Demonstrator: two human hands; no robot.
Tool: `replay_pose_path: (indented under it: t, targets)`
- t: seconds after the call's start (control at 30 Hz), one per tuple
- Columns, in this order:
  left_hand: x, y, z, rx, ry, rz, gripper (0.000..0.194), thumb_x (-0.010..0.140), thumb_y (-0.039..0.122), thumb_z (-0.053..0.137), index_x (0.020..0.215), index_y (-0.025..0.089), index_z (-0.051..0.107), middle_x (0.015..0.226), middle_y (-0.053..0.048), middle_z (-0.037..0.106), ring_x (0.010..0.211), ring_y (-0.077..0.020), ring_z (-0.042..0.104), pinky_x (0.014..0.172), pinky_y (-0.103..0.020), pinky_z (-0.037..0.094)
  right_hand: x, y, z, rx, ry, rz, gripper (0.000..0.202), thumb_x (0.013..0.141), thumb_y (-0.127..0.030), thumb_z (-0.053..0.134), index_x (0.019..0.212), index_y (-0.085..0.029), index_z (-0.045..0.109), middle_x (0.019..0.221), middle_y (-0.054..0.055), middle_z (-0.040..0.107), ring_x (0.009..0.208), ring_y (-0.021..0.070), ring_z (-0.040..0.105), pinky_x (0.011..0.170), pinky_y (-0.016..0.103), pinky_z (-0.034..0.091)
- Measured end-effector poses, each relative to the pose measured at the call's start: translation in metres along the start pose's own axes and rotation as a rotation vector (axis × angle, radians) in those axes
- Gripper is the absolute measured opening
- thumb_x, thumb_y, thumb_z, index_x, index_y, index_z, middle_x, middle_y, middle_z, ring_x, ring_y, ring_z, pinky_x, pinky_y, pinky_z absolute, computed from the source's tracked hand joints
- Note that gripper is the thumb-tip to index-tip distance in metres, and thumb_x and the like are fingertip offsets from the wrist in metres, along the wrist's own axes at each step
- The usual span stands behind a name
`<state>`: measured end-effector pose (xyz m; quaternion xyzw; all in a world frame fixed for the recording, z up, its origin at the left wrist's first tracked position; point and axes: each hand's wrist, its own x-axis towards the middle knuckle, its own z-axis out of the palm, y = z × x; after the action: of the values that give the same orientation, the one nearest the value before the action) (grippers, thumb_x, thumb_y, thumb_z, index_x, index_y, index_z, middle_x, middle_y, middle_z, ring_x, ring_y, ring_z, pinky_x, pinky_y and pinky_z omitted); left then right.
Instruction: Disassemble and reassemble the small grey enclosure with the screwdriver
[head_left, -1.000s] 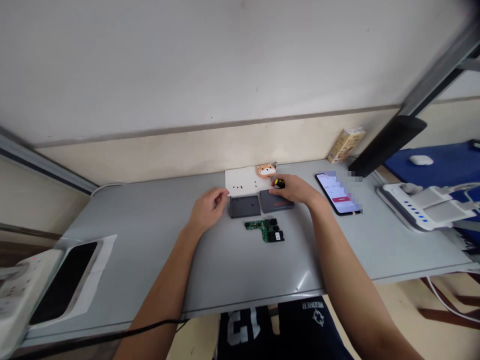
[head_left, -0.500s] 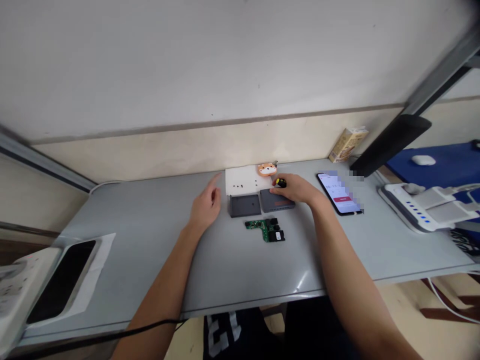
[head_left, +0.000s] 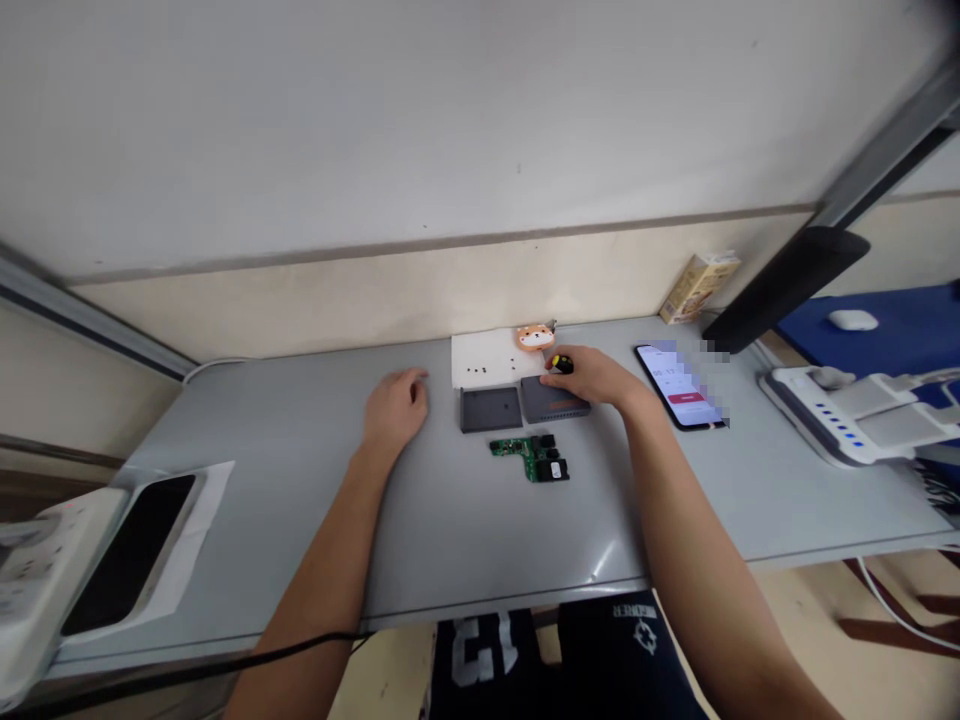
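My right hand (head_left: 589, 375) is closed on a small yellow-and-black screwdriver (head_left: 562, 364) and rests at the top edge of a dark grey case half (head_left: 556, 402). A shallow, dark grey case half (head_left: 490, 409) lies directly left of it, its inside facing up. In front of both is a green circuit board (head_left: 531, 459) with black connectors. My left hand (head_left: 396, 408) rests on the table left of the case halves, its fingers curled in and nothing visible in them. Behind, several tiny dark screws (head_left: 476, 370) lie on a white sheet (head_left: 487, 350).
An orange animal-face case (head_left: 535, 337) sits on the sheet's far right corner. To the right are a lit phone (head_left: 679, 385), a small carton (head_left: 699, 286) and a white power strip (head_left: 817, 415). A dark phone (head_left: 131, 555) lies at the left, beside another white power strip (head_left: 56, 570).
My left hand has drawn left, away from the white sheet, and its outstretched index finger has curled in. My right hand stays at the case half with the screwdriver.
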<state>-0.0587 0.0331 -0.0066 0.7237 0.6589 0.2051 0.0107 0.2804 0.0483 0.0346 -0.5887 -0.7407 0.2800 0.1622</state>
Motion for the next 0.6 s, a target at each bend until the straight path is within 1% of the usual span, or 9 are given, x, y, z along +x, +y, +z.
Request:
replay_pose_path:
  t: [0.1, 0.17, 0.33, 0.4, 0.5, 0.6]
  targets:
    - [0.002, -0.003, 0.002, -0.040, 0.022, 0.065, 0.031, 0.094, 0.020, 0.045, 0.112, 0.019, 0.070, 0.113, -0.012, 0.073, 0.111, -0.0311, 0.065, 0.098, -0.045, 0.052, 0.001, 0.000, 0.000, -0.006, -0.006, 0.004, 0.030, 0.087, -0.043, 0.069, 0.112, -0.027, 0.072, 0.100, 0.004, 0.075, 0.081, 0.0203, 0.068, 0.072, 0.031, 0.048]
    - [0.002, -0.005, 0.003, -0.052, 0.020, 0.069, 0.031, 0.094, 0.020, 0.044, 0.112, 0.019, 0.069, 0.113, -0.013, 0.073, 0.111, -0.0308, 0.064, 0.099, -0.046, 0.051, 0.001, 0.001, 0.000, -0.021, -0.004, 0.006, 0.030, 0.086, -0.043, 0.069, 0.111, -0.027, 0.072, 0.099, 0.004, 0.075, 0.082, 0.0205, 0.067, 0.071, 0.031, 0.047]
    - [0.003, -0.006, 0.006, -0.043, 0.012, 0.070, 0.029, 0.094, 0.020, 0.046, 0.112, 0.019, 0.068, 0.111, -0.013, 0.072, 0.109, -0.0306, 0.063, 0.098, -0.046, 0.051, 0.000, 0.000, -0.001, 0.010, -0.045, 0.037, 0.023, 0.088, -0.045, 0.067, 0.092, -0.023, 0.070, 0.090, 0.003, 0.075, 0.073, 0.0187, 0.065, 0.065, 0.030, 0.045]
    - [0.003, -0.006, 0.007, -0.024, 0.013, 0.078, 0.030, 0.094, 0.020, 0.045, 0.114, 0.019, 0.068, 0.111, -0.013, 0.071, 0.109, -0.0304, 0.063, 0.099, -0.047, 0.050, 0.000, 0.000, -0.001, 0.010, -0.047, 0.048, 0.021, 0.087, -0.043, 0.068, 0.088, -0.023, 0.068, 0.088, 0.003, 0.075, 0.072, 0.0183, 0.065, 0.064, 0.029, 0.044]
    - [0.003, -0.006, 0.010, 0.022, 0.018, 0.058, 0.037, 0.096, 0.022, 0.043, 0.126, 0.017, 0.064, 0.116, -0.016, 0.069, 0.111, -0.0318, 0.061, 0.102, -0.050, 0.047, 0.000, -0.001, -0.002, -0.010, -0.047, 0.059, 0.020, 0.087, -0.043, 0.068, 0.087, -0.023, 0.068, 0.086, 0.003, 0.074, 0.072, 0.0184, 0.064, 0.063, 0.030, 0.043]
    - [0.002, -0.005, 0.011, 0.046, -0.003, 0.022, 0.043, 0.099, 0.029, 0.042, 0.136, 0.016, 0.059, 0.121, -0.019, 0.066, 0.115, -0.0349, 0.059, 0.103, -0.054, 0.045, 0.001, 0.000, -0.002, -0.021, -0.044, 0.058, 0.022, 0.087, -0.044, 0.067, 0.088, -0.022, 0.069, 0.085, 0.003, 0.074, 0.072, 0.0189, 0.064, 0.063, 0.030, 0.044]
